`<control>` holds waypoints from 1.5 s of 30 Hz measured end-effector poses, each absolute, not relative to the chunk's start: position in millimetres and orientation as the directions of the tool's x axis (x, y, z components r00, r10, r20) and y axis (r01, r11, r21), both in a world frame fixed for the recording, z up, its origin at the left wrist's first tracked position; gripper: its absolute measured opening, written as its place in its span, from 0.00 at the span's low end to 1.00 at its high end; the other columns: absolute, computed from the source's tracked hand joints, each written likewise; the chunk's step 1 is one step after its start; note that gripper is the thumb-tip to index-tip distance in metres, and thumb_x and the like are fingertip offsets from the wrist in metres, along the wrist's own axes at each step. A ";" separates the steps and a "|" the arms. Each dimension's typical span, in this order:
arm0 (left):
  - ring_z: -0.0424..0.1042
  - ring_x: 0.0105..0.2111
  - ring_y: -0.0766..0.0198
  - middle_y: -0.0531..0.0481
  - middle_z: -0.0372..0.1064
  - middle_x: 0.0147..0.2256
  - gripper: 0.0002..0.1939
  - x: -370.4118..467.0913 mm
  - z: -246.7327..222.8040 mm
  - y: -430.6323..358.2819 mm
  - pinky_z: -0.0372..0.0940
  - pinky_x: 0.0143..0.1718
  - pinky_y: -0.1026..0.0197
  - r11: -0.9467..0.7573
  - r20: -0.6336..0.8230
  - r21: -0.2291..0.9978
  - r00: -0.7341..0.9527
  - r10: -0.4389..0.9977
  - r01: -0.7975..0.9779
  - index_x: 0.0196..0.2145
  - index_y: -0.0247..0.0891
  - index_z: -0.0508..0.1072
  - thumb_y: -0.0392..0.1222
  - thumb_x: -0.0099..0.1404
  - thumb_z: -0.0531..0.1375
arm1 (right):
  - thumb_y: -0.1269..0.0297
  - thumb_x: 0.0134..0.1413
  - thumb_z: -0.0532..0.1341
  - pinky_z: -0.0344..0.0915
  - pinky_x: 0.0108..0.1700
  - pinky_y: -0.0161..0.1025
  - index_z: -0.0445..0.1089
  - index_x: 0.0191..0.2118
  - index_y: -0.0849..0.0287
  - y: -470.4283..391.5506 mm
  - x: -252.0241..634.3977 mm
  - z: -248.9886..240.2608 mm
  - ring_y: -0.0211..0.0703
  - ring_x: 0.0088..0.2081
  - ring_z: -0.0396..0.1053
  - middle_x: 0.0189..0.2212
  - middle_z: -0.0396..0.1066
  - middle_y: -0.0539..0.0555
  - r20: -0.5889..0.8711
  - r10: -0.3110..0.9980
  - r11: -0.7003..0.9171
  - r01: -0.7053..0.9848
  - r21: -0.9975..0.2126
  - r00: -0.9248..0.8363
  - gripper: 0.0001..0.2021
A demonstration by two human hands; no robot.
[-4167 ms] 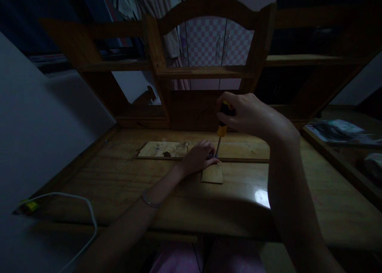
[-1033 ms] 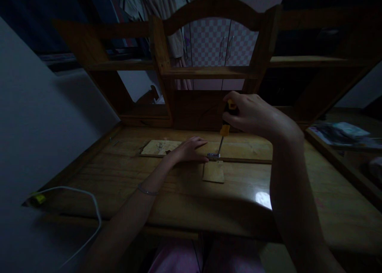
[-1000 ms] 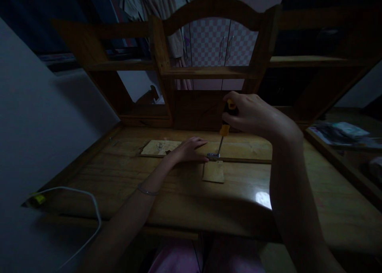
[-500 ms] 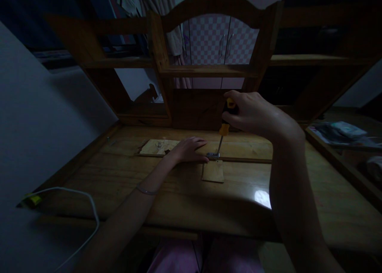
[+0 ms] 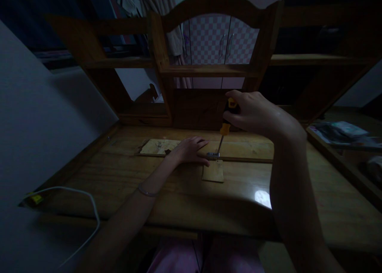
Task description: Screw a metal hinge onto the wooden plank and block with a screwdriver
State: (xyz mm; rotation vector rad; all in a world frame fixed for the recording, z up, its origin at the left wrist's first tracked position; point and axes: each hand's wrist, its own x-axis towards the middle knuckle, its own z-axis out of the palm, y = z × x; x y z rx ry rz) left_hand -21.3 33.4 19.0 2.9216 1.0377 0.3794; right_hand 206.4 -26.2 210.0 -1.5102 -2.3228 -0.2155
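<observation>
A long, flat wooden board [image 5: 247, 150] lies across the desk, its left end rough and torn. On its near edge sits a small metal hinge-like piece [image 5: 212, 155]. My right hand [image 5: 253, 112] is closed around the black and yellow handle of a screwdriver [image 5: 225, 128], whose tip meets the right end of the metal piece. My left hand [image 5: 191, 149] rests on the board with its fingers apart, just left of the metal piece. A small square wooden piece [image 5: 213, 172] lies directly in front of the metal piece, against the board.
The wooden desk [image 5: 179, 197] has a shelf frame [image 5: 209, 70] rising at its back. A white cable [image 5: 89, 197] loops at the left near a yellow object [image 5: 36, 199]. Plastic packets [image 5: 346, 130] lie at the right, beyond the desk's raised edge.
My left thumb has shifted slightly down and away from the metal piece. The screwdriver and my right hand have barely moved, slightly to the right.
</observation>
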 end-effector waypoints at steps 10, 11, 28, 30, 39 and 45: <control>0.67 0.53 0.49 0.39 0.66 0.56 0.54 -20.7 17.4 33.1 0.62 0.55 0.53 -0.777 0.207 0.118 0.750 0.629 0.619 0.64 0.39 0.62 0.79 0.51 0.57 | 0.56 0.59 0.57 0.65 0.49 0.50 0.67 0.57 0.63 -27.5 205.8 211.3 0.61 0.51 0.70 0.48 0.73 0.66 0.370 0.856 0.417 0.906 -0.079 -0.361 0.24; 0.67 0.53 0.49 0.39 0.66 0.56 0.54 -20.7 16.6 33.2 0.62 0.54 0.53 -0.772 0.205 0.121 0.745 0.634 0.624 0.64 0.39 0.62 0.79 0.50 0.58 | 0.56 0.58 0.57 0.65 0.49 0.50 0.67 0.57 0.63 -27.3 206.0 211.3 0.61 0.51 0.70 0.48 0.74 0.65 0.368 0.857 0.417 0.905 -0.081 -0.361 0.24; 0.70 0.53 0.50 0.40 0.69 0.54 0.48 -20.5 10.9 33.3 0.65 0.54 0.52 -0.781 0.305 0.142 0.724 0.618 0.608 0.60 0.39 0.67 0.77 0.52 0.58 | 0.57 0.58 0.58 0.66 0.42 0.49 0.61 0.56 0.56 -34.3 206.8 210.5 0.55 0.41 0.70 0.40 0.73 0.60 0.406 0.843 0.443 0.884 -0.153 -0.352 0.21; 0.70 0.53 0.50 0.40 0.69 0.54 0.48 -20.4 10.3 33.1 0.65 0.54 0.52 -0.782 0.311 0.137 0.723 0.617 0.608 0.60 0.40 0.67 0.77 0.53 0.58 | 0.57 0.58 0.58 0.65 0.41 0.49 0.61 0.55 0.55 -34.3 205.9 210.6 0.55 0.40 0.70 0.39 0.73 0.59 0.408 0.842 0.444 0.883 -0.153 -0.352 0.21; 0.69 0.55 0.51 0.41 0.68 0.56 0.47 -19.6 11.3 32.9 0.64 0.54 0.53 -0.770 0.279 0.112 0.724 0.631 0.628 0.61 0.39 0.67 0.77 0.55 0.55 | 0.56 0.59 0.57 0.65 0.40 0.48 0.62 0.53 0.56 -28.9 205.7 207.0 0.54 0.39 0.70 0.35 0.72 0.58 0.414 0.833 0.447 0.888 -0.109 -0.368 0.18; 0.69 0.54 0.52 0.41 0.68 0.57 0.45 -20.0 12.3 33.6 0.63 0.54 0.55 -0.766 0.252 0.088 0.730 0.635 0.637 0.61 0.41 0.67 0.76 0.58 0.55 | 0.58 0.59 0.56 0.65 0.45 0.49 0.64 0.50 0.58 -26.0 205.8 205.6 0.55 0.45 0.70 0.42 0.72 0.61 0.415 0.831 0.444 0.891 -0.094 -0.370 0.16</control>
